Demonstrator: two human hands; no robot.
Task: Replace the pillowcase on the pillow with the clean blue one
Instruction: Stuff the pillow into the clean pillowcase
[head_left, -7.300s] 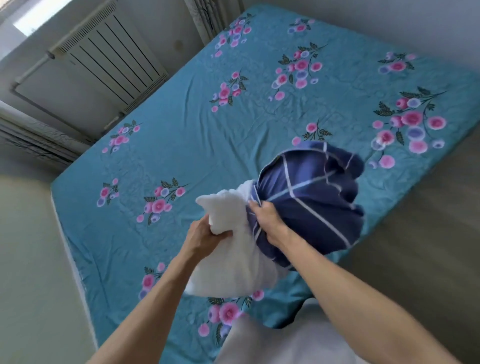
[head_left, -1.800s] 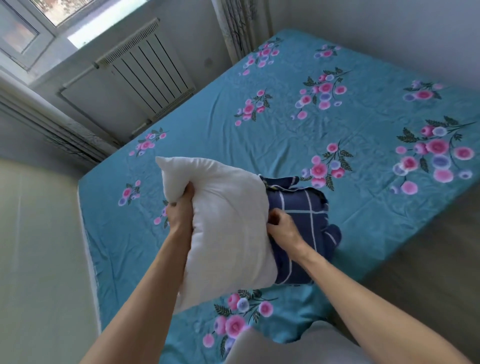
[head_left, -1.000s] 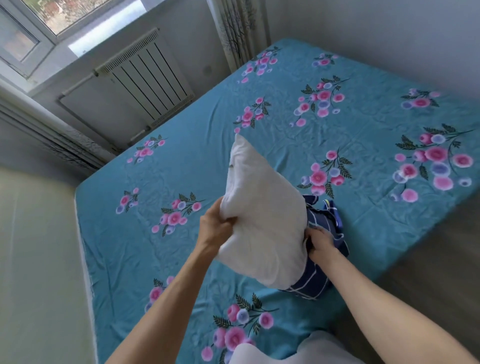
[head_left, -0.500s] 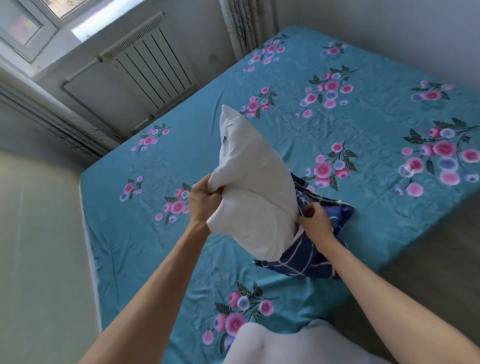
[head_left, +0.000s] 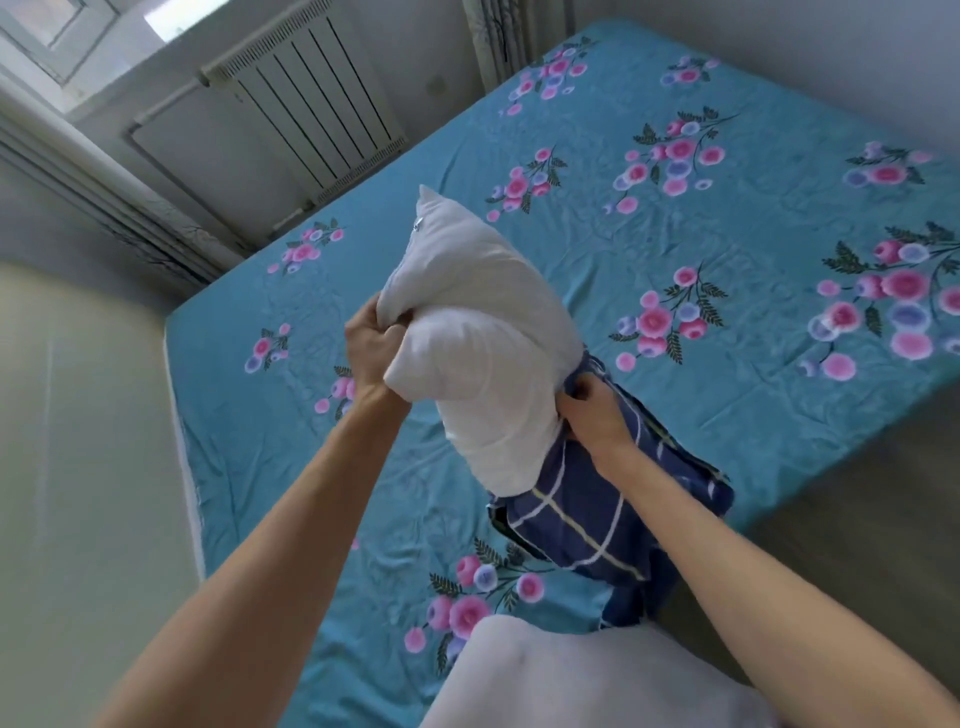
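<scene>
A bare white pillow (head_left: 478, 338) is held up over the bed, tilted with one corner pointing up and away. My left hand (head_left: 371, 348) is clenched on its near left edge. My right hand (head_left: 592, 415) pinches the rim of a dark blue pillowcase with white checks (head_left: 587, 514), which hangs crumpled under the pillow's lower right end and touches the bed. Whether the pillow's lower end sits inside the case is hidden by my hand.
The bed carries a teal sheet with pink flowers (head_left: 675, 234). A white radiator (head_left: 306, 98) stands against the wall under a window at the back left. Bare floor (head_left: 78, 467) lies to the left. My white clothing (head_left: 545, 680) shows at the bottom.
Over the earlier frames the pillow came out of the blue case. Since half a second ago both hands have shifted a little; the case hangs lower and more stretched out beneath the pillow.
</scene>
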